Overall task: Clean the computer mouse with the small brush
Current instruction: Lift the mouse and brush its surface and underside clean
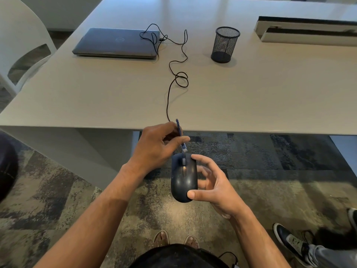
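I am holding the computer mouse (184, 178) in my right hand (214, 187), thumb at its near end and fingertips at its far end, out over the carpet just near of the bench (251, 89) edge. My left hand (154, 147) is pinching the small brush (181, 135), its pale bristles touching the mouse's far end by the scroll wheel. The mouse cable (174, 78) is trailing across the bench to the closed laptop (117, 43), with a mesh pen cup (225, 44) standing to the right.

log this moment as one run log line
stage: brushing | left hand: holds small brush, bristles at scroll wheel | right hand: holds mouse off table | cable: runs to laptop
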`<act>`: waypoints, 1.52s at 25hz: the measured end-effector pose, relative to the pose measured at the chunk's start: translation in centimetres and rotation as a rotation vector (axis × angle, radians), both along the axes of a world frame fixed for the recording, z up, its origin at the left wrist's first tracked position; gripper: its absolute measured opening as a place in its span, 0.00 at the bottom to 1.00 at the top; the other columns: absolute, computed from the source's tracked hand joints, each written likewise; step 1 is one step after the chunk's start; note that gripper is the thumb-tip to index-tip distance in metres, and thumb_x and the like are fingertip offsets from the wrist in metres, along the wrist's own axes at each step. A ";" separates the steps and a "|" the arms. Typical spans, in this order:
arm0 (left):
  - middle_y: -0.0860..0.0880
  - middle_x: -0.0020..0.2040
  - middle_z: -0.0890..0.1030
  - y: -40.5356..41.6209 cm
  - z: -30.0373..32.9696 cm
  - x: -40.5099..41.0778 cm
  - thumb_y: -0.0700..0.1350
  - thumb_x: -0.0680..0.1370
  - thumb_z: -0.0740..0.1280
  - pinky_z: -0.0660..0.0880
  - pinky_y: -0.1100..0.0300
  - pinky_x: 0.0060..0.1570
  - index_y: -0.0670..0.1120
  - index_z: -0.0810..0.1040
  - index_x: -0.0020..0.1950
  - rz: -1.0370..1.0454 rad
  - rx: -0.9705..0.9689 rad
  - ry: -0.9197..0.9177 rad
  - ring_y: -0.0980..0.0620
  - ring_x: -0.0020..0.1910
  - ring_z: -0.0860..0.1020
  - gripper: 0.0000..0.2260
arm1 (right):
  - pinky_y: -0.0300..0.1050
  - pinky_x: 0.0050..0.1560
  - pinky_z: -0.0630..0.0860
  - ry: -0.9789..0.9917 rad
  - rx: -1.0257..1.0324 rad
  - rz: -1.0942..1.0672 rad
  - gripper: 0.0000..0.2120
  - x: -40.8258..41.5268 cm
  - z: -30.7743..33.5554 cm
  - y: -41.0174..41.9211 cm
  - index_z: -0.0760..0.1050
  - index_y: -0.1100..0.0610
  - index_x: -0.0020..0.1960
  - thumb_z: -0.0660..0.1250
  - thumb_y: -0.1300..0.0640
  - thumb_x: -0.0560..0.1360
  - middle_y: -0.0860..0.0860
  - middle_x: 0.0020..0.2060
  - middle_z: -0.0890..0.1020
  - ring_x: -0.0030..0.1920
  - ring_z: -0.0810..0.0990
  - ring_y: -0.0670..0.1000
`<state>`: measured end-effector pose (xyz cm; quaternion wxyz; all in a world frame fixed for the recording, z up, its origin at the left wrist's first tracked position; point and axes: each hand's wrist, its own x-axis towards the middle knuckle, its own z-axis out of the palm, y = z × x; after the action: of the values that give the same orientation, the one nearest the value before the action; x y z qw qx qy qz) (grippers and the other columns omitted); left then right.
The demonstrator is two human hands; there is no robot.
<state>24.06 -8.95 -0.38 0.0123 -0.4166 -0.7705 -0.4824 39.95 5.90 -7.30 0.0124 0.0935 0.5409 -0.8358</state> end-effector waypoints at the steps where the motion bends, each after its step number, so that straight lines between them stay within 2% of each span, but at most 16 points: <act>1: 0.47 0.38 0.84 -0.2 0.1 0.1 0.51 0.75 0.75 0.81 0.45 0.38 0.43 0.82 0.47 -0.018 0.036 -0.092 0.46 0.36 0.83 0.11 | 0.61 0.54 0.81 0.001 -0.010 -0.002 0.40 0.0 0.0 0.1 0.71 0.48 0.71 0.78 0.72 0.65 0.57 0.63 0.80 0.57 0.82 0.68; 3: 0.49 0.38 0.85 -0.4 0.3 0.1 0.52 0.74 0.75 0.82 0.48 0.38 0.45 0.83 0.46 -0.076 0.042 -0.247 0.48 0.36 0.84 0.11 | 0.62 0.54 0.81 0.005 -0.023 0.002 0.40 -0.1 0.1 0.2 0.71 0.48 0.71 0.79 0.72 0.65 0.57 0.63 0.80 0.56 0.83 0.68; 4: 0.50 0.38 0.85 -0.5 0.1 0.0 0.51 0.74 0.75 0.81 0.50 0.38 0.45 0.83 0.46 -0.093 0.002 -0.248 0.49 0.37 0.83 0.10 | 0.62 0.53 0.81 0.004 -0.023 0.005 0.40 -0.1 0.1 0.2 0.71 0.48 0.71 0.79 0.72 0.64 0.58 0.62 0.80 0.56 0.83 0.68; 8: 0.49 0.36 0.83 -0.5 -0.2 0.0 0.46 0.75 0.75 0.76 0.59 0.35 0.42 0.83 0.45 0.028 -0.064 -0.058 0.53 0.33 0.79 0.08 | 0.61 0.53 0.81 0.001 -0.022 0.020 0.41 0.0 0.0 0.1 0.72 0.48 0.71 0.79 0.72 0.64 0.58 0.63 0.80 0.56 0.83 0.68; 10: 0.48 0.37 0.84 -0.7 -0.1 0.2 0.46 0.75 0.75 0.79 0.57 0.36 0.41 0.82 0.45 0.090 -0.010 -0.033 0.52 0.35 0.82 0.08 | 0.61 0.53 0.81 0.000 -0.028 0.018 0.41 0.0 0.0 0.1 0.72 0.49 0.71 0.79 0.72 0.64 0.58 0.64 0.80 0.56 0.83 0.68; 11: 0.49 0.37 0.85 -0.9 0.0 0.4 0.47 0.75 0.75 0.81 0.57 0.37 0.42 0.82 0.46 0.108 0.049 -0.074 0.52 0.36 0.84 0.08 | 0.61 0.53 0.81 0.000 -0.032 0.013 0.41 -0.1 0.1 0.1 0.72 0.49 0.71 0.79 0.72 0.64 0.58 0.63 0.80 0.56 0.83 0.67; 14: 0.52 0.39 0.86 -1.5 0.2 2.3 0.50 0.74 0.75 0.81 0.65 0.38 0.47 0.81 0.47 0.068 0.255 -0.360 0.55 0.37 0.85 0.08 | 0.62 0.53 0.81 0.006 -0.042 -0.007 0.41 -0.2 0.2 0.2 0.72 0.49 0.71 0.79 0.72 0.64 0.59 0.63 0.79 0.54 0.84 0.67; 15: 0.52 0.40 0.86 -1.7 0.1 3.1 0.50 0.74 0.75 0.81 0.64 0.39 0.48 0.81 0.47 0.035 0.282 -0.420 0.54 0.37 0.85 0.07 | 0.63 0.54 0.81 0.008 -0.045 -0.016 0.40 -0.2 0.2 0.2 0.71 0.49 0.71 0.79 0.72 0.64 0.60 0.64 0.79 0.54 0.83 0.67; 19: 0.52 0.40 0.86 -2.7 -1.0 5.2 0.47 0.74 0.75 0.81 0.64 0.39 0.49 0.82 0.47 -0.007 0.226 -0.447 0.53 0.36 0.85 0.05 | 0.66 0.56 0.80 0.014 -0.046 -0.026 0.41 -0.5 0.3 0.3 0.71 0.50 0.71 0.78 0.71 0.63 0.62 0.66 0.78 0.57 0.82 0.71; 22: 0.51 0.40 0.87 -3.9 -1.7 5.1 0.48 0.73 0.73 0.81 0.65 0.37 0.47 0.82 0.48 0.082 0.200 -0.499 0.54 0.36 0.86 0.06 | 0.62 0.53 0.81 0.006 -0.045 -0.017 0.41 -0.5 0.3 0.3 0.71 0.50 0.71 0.79 0.71 0.63 0.61 0.65 0.78 0.55 0.83 0.69; 26: 0.50 0.37 0.85 -5.1 -1.7 3.8 0.51 0.71 0.73 0.82 0.64 0.36 0.47 0.82 0.47 0.283 0.114 -0.429 0.56 0.34 0.85 0.09 | 0.61 0.52 0.81 -0.005 -0.045 -0.026 0.41 -0.4 0.2 0.2 0.71 0.50 0.71 0.79 0.71 0.62 0.60 0.64 0.79 0.55 0.83 0.68; 28: 0.49 0.37 0.86 -5.3 -1.5 3.4 0.50 0.71 0.73 0.82 0.64 0.36 0.46 0.82 0.47 0.322 0.169 -0.479 0.55 0.34 0.85 0.09 | 0.61 0.52 0.82 -0.007 -0.054 -0.024 0.41 -0.5 0.3 0.2 0.72 0.50 0.71 0.79 0.71 0.62 0.60 0.65 0.79 0.54 0.83 0.68; 31: 0.46 0.40 0.87 -5.4 -1.2 3.8 0.47 0.72 0.73 0.82 0.63 0.36 0.43 0.82 0.48 0.194 0.278 -0.609 0.50 0.35 0.85 0.10 | 0.60 0.52 0.82 -0.012 -0.062 -0.022 0.41 -0.5 0.4 0.1 0.72 0.50 0.71 0.79 0.71 0.62 0.61 0.65 0.79 0.54 0.84 0.67; 34: 0.44 0.41 0.87 -5.9 -1.4 4.5 0.43 0.74 0.74 0.82 0.62 0.37 0.42 0.83 0.47 0.019 0.221 -0.637 0.48 0.35 0.85 0.06 | 0.60 0.53 0.81 -0.006 -0.067 -0.021 0.41 -0.5 0.3 0.0 0.71 0.50 0.71 0.78 0.71 0.63 0.62 0.65 0.78 0.55 0.83 0.68; 38: 0.46 0.40 0.87 -5.7 -1.8 4.8 0.42 0.72 0.74 0.81 0.64 0.36 0.43 0.83 0.46 0.043 0.222 -0.622 0.50 0.33 0.85 0.05 | 0.61 0.54 0.81 0.002 -0.089 -0.005 0.41 -0.3 0.2 -0.1 0.71 0.50 0.71 0.77 0.72 0.63 0.63 0.67 0.77 0.56 0.83 0.67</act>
<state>28.85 -14.70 -2.19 -0.1680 -0.2291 -0.6886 -0.6672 39.68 5.82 -7.07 0.0140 0.0936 0.5027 -0.8593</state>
